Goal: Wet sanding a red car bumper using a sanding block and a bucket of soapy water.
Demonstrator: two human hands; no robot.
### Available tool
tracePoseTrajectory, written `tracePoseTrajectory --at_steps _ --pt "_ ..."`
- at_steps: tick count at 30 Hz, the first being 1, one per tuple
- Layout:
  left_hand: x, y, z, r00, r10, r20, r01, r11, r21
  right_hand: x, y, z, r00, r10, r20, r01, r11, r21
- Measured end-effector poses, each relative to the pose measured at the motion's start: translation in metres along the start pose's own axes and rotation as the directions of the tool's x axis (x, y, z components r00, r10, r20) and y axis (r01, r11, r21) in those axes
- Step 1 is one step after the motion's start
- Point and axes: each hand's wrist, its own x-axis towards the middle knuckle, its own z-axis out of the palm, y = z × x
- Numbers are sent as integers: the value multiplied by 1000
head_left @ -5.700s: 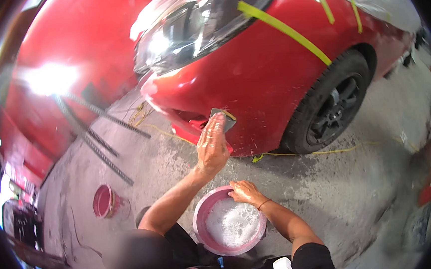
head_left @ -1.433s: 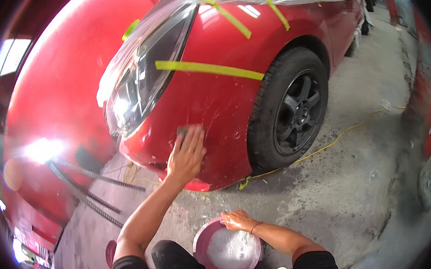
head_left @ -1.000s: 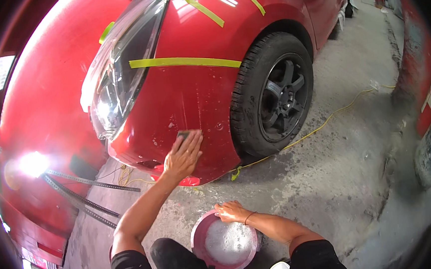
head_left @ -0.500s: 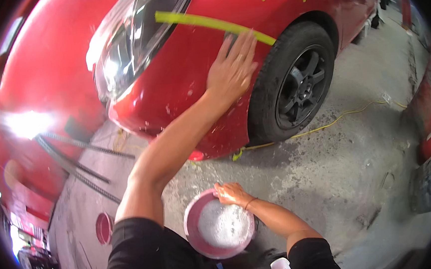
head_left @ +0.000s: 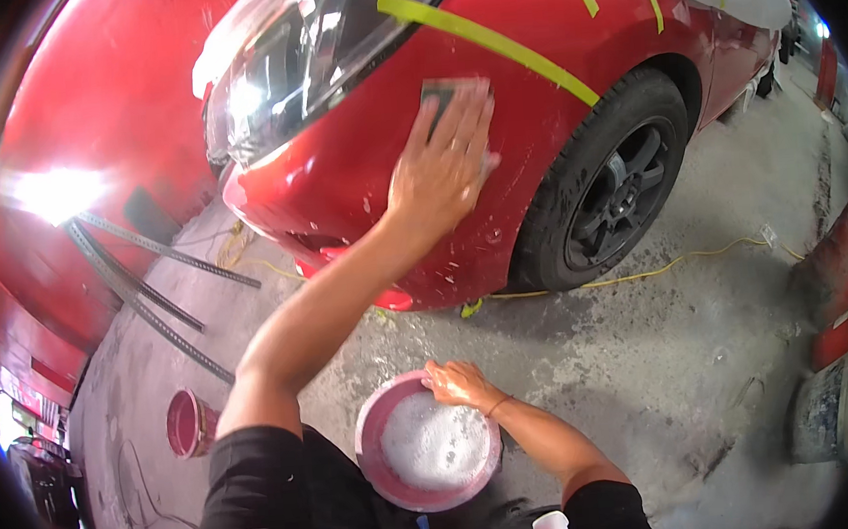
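My left hand (head_left: 441,160) lies against the red front bumper (head_left: 340,187) of a car, fingers together and pressing a dark sheet of sandpaper (head_left: 439,89) to the paint. The sheet's upper edge shows past the fingertips; the rest is under the hand. Below, my right hand (head_left: 460,384) grips the far rim of a pink bucket (head_left: 369,433) that holds foamy, whitish water (head_left: 437,445). A yellow-green tape strip (head_left: 487,39) runs from the headlight (head_left: 302,67) to the wheel arch, just above my left hand. Pale specks and wet drops dot the bumper.
The black front wheel (head_left: 620,187) is right of my left hand. A yellow cord (head_left: 665,269) crosses the concrete floor. Perforated metal bars (head_left: 152,308) and a smaller pink bucket (head_left: 191,423) are at left. A dirty grey container (head_left: 832,408) stands at right.
My left hand has moved off the tape, down the bumper, and more of the sandpaper shows. My right hand stays on the bucket rim. The view has shifted slightly.
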Motion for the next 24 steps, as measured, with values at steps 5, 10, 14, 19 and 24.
tracePoseTrajectory --at_steps 5,10,14,19,24 --pt "-165 -12 48 977 21 210 11 988 -151 -1 0 -9 1000 -18 -10 18 1000 -7" --pt "-66 -33 9 937 -347 -24 347 938 -5 12 -11 -15 992 49 115 -46 998 -31" --pt "-122 23 44 878 -479 14 478 872 -103 8 -9 -13 982 62 177 -50 996 -69" --pt "-96 -34 51 440 -823 -359 694 566 -446 8 -10 -10 989 66 135 -54 994 -93" --pt "-120 -155 44 -87 -944 317 586 -306 -750 9 -15 -8 985 105 135 -92 990 -103"
